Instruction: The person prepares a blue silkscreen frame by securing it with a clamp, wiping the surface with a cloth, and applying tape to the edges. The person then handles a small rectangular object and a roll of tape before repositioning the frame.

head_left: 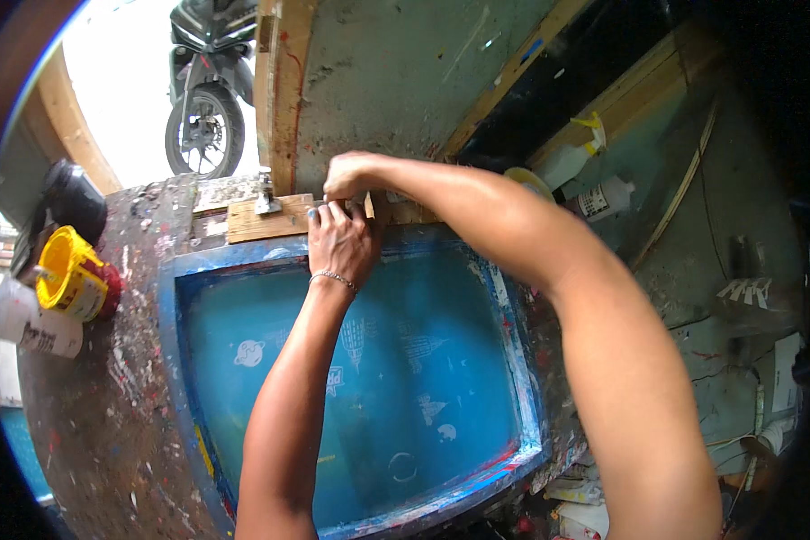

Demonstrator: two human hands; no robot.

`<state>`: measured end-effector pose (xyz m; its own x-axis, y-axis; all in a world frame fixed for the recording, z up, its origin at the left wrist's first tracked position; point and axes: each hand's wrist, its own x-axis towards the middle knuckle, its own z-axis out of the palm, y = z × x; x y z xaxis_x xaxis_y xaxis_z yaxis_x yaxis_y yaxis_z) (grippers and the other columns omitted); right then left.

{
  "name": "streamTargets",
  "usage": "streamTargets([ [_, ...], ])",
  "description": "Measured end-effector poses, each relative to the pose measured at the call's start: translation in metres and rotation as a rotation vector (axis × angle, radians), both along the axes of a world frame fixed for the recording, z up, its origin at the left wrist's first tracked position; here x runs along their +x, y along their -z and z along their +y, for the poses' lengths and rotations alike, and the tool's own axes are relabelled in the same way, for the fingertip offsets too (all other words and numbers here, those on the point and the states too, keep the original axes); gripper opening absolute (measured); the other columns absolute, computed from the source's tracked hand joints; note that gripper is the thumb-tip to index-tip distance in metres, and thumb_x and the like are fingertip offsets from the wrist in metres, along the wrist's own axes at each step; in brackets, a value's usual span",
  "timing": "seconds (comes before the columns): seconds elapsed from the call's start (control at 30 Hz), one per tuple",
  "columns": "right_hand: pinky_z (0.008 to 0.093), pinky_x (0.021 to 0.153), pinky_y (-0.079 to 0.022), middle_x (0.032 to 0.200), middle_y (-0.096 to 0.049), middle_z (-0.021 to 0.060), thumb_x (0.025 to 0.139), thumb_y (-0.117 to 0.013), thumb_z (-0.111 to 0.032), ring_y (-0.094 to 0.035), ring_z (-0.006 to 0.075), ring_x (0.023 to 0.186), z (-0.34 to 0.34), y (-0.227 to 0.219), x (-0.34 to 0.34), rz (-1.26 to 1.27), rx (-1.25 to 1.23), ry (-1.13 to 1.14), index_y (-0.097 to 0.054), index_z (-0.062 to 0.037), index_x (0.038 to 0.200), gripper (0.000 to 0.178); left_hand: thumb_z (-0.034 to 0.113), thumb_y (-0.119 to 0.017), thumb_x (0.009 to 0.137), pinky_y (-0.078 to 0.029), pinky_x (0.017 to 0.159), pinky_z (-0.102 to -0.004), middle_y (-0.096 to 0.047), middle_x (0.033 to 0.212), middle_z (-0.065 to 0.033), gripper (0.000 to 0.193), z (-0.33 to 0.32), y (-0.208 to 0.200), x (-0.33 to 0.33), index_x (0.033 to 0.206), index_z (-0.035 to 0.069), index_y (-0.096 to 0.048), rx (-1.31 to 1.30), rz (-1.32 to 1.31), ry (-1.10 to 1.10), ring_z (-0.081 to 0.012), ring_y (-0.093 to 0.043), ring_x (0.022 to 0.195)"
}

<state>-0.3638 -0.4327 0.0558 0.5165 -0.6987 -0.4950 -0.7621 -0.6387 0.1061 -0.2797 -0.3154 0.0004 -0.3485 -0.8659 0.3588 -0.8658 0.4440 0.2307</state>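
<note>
A blue-framed printing screen (168, 306) lies on the work table, its teal mesh (243, 414) marked with pale drawings of a planet, buildings and stars. Along its far edge runs a wooden strip (270, 219), where a metal hinge clamp (265, 193) sits left of my hands. My left hand (340, 236), a bracelet at its wrist, bends its fingers down at this strip. Just beyond, my right hand (346, 174) is closed in a fist, its arm reaching across from the right. A small wood piece (369, 205) shows beside my left hand. What my fingers grip is hidden.
At the left stand a yellow bucket (63, 270), a black container (75, 200) and a white bottle (49, 331). A spray bottle (571, 162) and another bottle (606, 198) are at the right. Beyond the doorway stands a motorcycle (205, 126). A grey wall (369, 81) rises behind the table.
</note>
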Motion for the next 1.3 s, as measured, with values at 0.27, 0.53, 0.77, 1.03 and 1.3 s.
streamTargets([
  [0.27, 0.039, 0.076, -0.052, 0.094, -0.072, 0.0158, 0.07, -0.075, -0.049, -0.066, 0.0222, 0.083, 0.019, 0.012, -0.013, -0.393, -0.02, 0.74, -0.075, -0.0003, 0.088, 0.052, 0.036, -0.068, 0.087, -0.029, 0.114, -0.0472, -0.045, 0.138, -0.0247, 0.065, 0.083, -0.059, 0.115, 0.137, 0.0, -0.044, 0.084, 0.158, 0.342, -0.0392, -0.037, 0.135],
  [0.53, 0.0419, 0.086, -0.054, 0.118, -0.069, 0.0096, 0.086, -0.06, -0.026, -0.066, 0.0288, 0.109, 0.036, 0.015, 0.042, 0.004, -0.479, 0.71, -0.072, -0.0124, 0.111, 0.032, 0.025, -0.066, 0.088, -0.033, 0.111, -0.0446, -0.05, 0.135, -0.0226, 0.054, 0.334, -0.053, 0.326, 0.131, -0.004, -0.049, 0.198, 0.394, -0.356, -0.0376, -0.046, 0.129],
  [0.77, 0.0436, 0.09, -0.052, 0.116, -0.068, 0.0156, 0.079, -0.067, -0.022, -0.063, 0.0302, 0.115, 0.04, -0.016, 0.045, 0.102, -0.341, 0.697, -0.073, -0.0078, 0.108, 0.033, 0.031, -0.055, 0.095, -0.025, 0.114, -0.0496, -0.044, 0.142, -0.0207, 0.052, 0.427, -0.008, 0.327, 0.134, -0.003, -0.046, 0.203, 0.467, -0.695, -0.0388, -0.034, 0.139],
  [1.03, 0.0405, 0.087, -0.054, 0.122, -0.067, 0.0075, 0.085, -0.061, -0.024, -0.064, 0.0245, 0.113, 0.038, -0.003, 0.068, 0.296, -0.459, 0.678, -0.072, -0.0141, 0.113, 0.032, 0.04, -0.052, 0.094, -0.025, 0.113, -0.053, -0.045, 0.14, -0.0204, 0.056, 0.422, 0.016, 0.328, 0.129, -0.004, -0.05, 0.189, 0.293, -0.71, -0.0404, -0.035, 0.137],
  [1.3, 0.0398, 0.066, -0.054, 0.087, -0.071, 0.0157, 0.068, -0.08, -0.036, -0.068, 0.0261, 0.078, 0.014, -0.019, 0.031, 0.125, -0.097, 0.696, -0.073, 0.001, 0.085, 0.042, 0.035, -0.052, 0.093, -0.027, 0.113, -0.0523, -0.047, 0.139, -0.0202, 0.052, 0.419, 0.01, 0.326, 0.127, -0.004, -0.051, 0.166, 0.321, -0.717, -0.0415, -0.037, 0.135],
])
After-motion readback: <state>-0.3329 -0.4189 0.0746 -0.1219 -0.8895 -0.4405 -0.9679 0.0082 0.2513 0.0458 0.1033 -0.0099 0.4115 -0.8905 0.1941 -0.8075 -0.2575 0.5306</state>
